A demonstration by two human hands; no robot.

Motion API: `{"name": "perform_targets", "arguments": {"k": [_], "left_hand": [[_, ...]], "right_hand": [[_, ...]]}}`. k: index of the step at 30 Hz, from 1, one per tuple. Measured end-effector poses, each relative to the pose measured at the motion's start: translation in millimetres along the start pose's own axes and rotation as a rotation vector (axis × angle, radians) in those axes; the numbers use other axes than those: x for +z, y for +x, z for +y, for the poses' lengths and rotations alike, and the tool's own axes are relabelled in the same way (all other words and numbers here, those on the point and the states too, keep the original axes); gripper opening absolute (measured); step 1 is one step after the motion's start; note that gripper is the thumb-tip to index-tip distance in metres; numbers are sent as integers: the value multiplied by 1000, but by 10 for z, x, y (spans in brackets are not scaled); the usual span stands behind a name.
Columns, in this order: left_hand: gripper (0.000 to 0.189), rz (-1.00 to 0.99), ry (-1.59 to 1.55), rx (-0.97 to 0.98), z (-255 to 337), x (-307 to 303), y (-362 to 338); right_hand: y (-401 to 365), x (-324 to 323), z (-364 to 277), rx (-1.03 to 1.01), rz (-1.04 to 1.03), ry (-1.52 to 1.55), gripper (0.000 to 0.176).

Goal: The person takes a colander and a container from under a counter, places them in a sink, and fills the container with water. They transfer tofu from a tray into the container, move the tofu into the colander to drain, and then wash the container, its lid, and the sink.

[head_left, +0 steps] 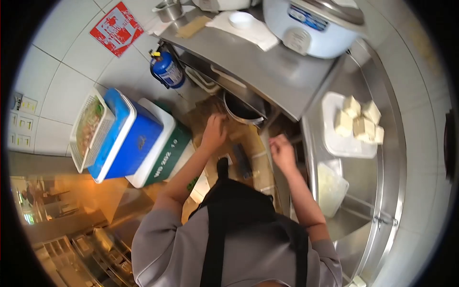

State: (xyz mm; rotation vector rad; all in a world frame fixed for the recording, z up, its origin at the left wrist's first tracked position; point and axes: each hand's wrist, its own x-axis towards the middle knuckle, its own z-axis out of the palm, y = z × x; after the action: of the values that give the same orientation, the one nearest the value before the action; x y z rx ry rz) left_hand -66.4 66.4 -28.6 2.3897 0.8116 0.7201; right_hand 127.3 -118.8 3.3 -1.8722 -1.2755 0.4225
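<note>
My left hand [215, 130] hangs in mid-air to the left of a metal pot [234, 116], its loosely bent fingers apart and nothing seen in them. The pot stands low under the steel counter, partly hidden by the counter's edge. To the right, my right hand [282, 151] is raised between the counter and the sink, its fingers curled in with nothing showing in them. Beside it in the steel sink area, a white tray [334, 141] bears several pale blocks that look like tofu [364, 128]. A translucent tray or lid [331, 190] lies below that.
A blue-white rice cooker [315, 26] stands on the steel counter [248, 55]. On the left, a white basket [103, 126] of food rests on a blue box [136, 143], stacked over a green bin [169, 155]. A blue fire extinguisher [169, 71] stands by the wall.
</note>
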Motion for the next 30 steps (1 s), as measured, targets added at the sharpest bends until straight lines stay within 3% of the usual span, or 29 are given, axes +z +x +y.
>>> {"name": "perform_targets", "arguments": {"k": [2,3,4,5,7,9,11,13,18,24,26,28,30], "left_hand": [[39,-40,108,-130,-814,-61,115],[39,-57,139,-206,-1106,75,210],[38,-92,162,-161,-1362,68,212],[38,-137,191,-139,-1597,43,133],[37,-173,235,-281,-1993,75,-25],[39,-143,183,-154,-2351,89,-247],[31,-211,72,-445,-2292,-137,-230],[29,-262,42,-490,-2391,-240,-343],[25,-413,-33,-582,-2672,-217,-581],[22,-462,-74,-567,-2750,-36,-460],[22,-435,-112,-574,-2729,-30,-353],[23,-448,-149,-595,-2777,33,-365],[23,-407,-138,-542,-2833,120,-428]], "right_hand": [[508,982,689,267,-453,3,9],[695,1515,1491,357,-438,188,12],[904,1709,1673,816,-477,557,15],[966,2083,2117,911,-486,481,12],[1130,2472,2673,1153,-330,646,17],[1195,2729,2974,1297,-96,878,25],[1410,2941,3033,1358,108,822,29],[1587,3118,3214,1401,213,717,29],[1846,3465,3804,1053,356,1492,24],[1811,3517,4301,1398,326,1316,12],[1822,3559,4223,1482,300,1271,11],[1936,3386,3765,1361,333,1461,14],[2139,3357,3484,1276,666,1596,14]]}}
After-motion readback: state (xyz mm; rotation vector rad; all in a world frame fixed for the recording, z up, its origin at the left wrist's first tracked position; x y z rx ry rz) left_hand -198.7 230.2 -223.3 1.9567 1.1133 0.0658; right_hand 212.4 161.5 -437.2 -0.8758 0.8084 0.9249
